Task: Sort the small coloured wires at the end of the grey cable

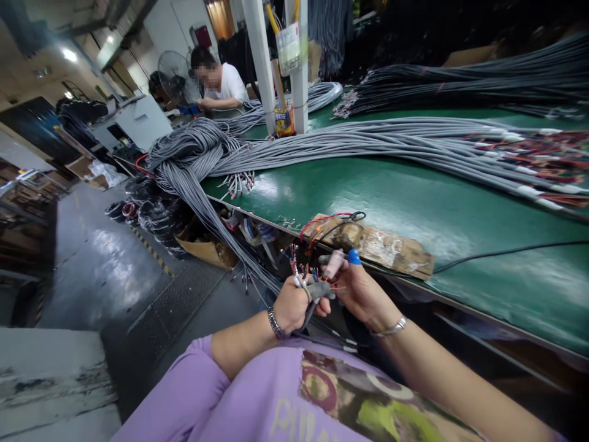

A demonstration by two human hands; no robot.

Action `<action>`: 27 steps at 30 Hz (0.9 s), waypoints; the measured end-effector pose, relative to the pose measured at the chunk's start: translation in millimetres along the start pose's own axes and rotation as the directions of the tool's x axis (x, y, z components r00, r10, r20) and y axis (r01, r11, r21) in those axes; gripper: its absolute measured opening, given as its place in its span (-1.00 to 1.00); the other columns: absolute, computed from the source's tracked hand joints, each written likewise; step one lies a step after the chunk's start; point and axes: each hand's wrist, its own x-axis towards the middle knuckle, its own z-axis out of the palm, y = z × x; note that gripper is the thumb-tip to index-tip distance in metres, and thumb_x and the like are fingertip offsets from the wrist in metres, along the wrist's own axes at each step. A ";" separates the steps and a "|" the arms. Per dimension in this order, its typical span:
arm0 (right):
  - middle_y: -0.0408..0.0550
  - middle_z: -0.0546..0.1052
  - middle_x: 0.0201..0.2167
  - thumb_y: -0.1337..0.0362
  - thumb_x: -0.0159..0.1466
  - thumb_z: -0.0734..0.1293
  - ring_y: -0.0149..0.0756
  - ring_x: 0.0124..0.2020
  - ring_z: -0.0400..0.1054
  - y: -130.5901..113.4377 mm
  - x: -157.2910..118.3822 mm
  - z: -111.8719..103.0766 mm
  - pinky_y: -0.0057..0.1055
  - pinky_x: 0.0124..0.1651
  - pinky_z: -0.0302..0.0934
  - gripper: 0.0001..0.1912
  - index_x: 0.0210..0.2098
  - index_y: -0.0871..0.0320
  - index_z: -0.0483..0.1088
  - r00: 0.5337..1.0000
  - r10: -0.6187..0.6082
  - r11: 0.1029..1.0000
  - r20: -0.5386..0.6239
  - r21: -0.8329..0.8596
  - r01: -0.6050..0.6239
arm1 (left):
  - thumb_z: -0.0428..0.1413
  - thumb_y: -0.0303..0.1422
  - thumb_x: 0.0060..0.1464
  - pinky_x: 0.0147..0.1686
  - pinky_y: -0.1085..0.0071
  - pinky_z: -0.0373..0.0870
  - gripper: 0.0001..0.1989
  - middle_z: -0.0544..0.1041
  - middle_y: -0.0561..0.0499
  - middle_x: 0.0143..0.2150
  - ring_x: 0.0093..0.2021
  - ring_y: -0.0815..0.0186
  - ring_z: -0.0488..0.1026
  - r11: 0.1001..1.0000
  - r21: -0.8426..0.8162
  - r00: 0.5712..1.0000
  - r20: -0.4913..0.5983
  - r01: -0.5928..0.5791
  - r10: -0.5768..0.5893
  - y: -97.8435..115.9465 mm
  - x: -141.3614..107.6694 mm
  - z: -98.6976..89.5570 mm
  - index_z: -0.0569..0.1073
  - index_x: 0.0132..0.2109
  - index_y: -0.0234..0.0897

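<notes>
My left hand (294,306), with grey coverings on some fingers, is closed around a bunch of grey cable ends. Thin coloured wires (293,259) fan out above its fist, and a few orange and green strands stick out toward the other hand. Close beside it is my right hand (363,293), its fingers curled in at these strands. Blue tape (354,256) wraps one of its digits, and a pale pinkish covering (333,264) sits on another. Motion blur hides exactly what the right fingertips pinch. Both hands are just off the bench edge, above my lap.
A worn wooden block (396,248) with red and black leads lies at the edge of the green bench (331,190). Long grey cable bundles (350,140) stretch across it and droop over its left end (216,224). A co-worker (225,86) sits beyond a white post (300,73).
</notes>
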 end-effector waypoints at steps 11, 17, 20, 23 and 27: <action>-0.13 0.43 -0.53 -0.05 0.09 0.42 -0.35 -0.52 0.29 -5.3 -9.5 -4.7 -0.38 -0.38 0.26 -0.65 -0.41 0.12 0.45 0.992 0.095 0.985 0.085 0.135 -0.106 | 0.28 0.00 -0.22 -0.63 0.50 0.26 -0.54 0.40 0.04 -0.69 -0.69 0.44 0.30 0.983 -0.057 0.983 -0.074 -0.175 0.171 -5.8 -13.8 5.8 0.39 -0.52 -0.35; -0.13 0.45 -0.53 -0.08 0.08 0.43 -0.35 -0.49 0.31 -3.3 -6.7 -4.3 -0.37 -0.32 0.29 -0.64 -0.43 0.11 0.47 0.995 0.099 0.976 0.020 0.191 -0.101 | 0.25 0.02 -0.18 -0.62 0.51 0.25 -0.53 0.43 0.03 -0.66 -0.67 0.45 0.31 0.976 -0.053 0.968 -0.153 -0.209 0.199 -3.8 -10.1 10.3 0.38 -0.49 -0.34; -0.12 0.45 -0.53 -0.06 0.09 0.43 -0.34 -0.49 0.30 -4.2 -6.6 -3.7 -0.36 -0.33 0.29 -0.65 -0.43 0.12 0.48 0.995 0.090 0.975 0.037 0.200 -0.096 | 0.25 0.02 -0.19 -0.62 0.51 0.26 -0.53 0.43 0.04 -0.65 -0.66 0.44 0.32 0.980 -0.046 0.969 -0.162 -0.196 0.186 -3.9 -8.3 12.4 0.37 -0.47 -0.33; -0.10 0.48 -0.51 -0.08 0.13 0.39 -0.31 -0.51 0.31 -5.8 -6.6 -2.6 -0.33 -0.36 0.29 -0.62 -0.38 0.13 0.48 0.995 0.090 0.976 0.051 0.195 -0.099 | 0.25 0.03 -0.21 -0.62 0.51 0.27 -0.53 0.44 0.04 -0.63 -0.66 0.44 0.33 0.982 -0.051 0.969 -0.176 -0.182 0.171 -5.2 -6.5 13.8 0.37 -0.47 -0.33; -0.12 0.49 -0.53 -0.09 0.13 0.39 -0.34 -0.53 0.33 -6.2 -3.8 -3.2 -0.38 -0.41 0.29 -0.62 -0.41 0.12 0.46 0.994 0.106 0.973 0.027 0.201 -0.109 | 0.25 0.00 -0.17 -0.64 0.53 0.26 -0.54 0.44 0.03 -0.64 -0.67 0.45 0.32 0.979 -0.062 0.967 -0.180 -0.192 0.178 -7.5 -5.2 13.6 0.35 -0.49 -0.33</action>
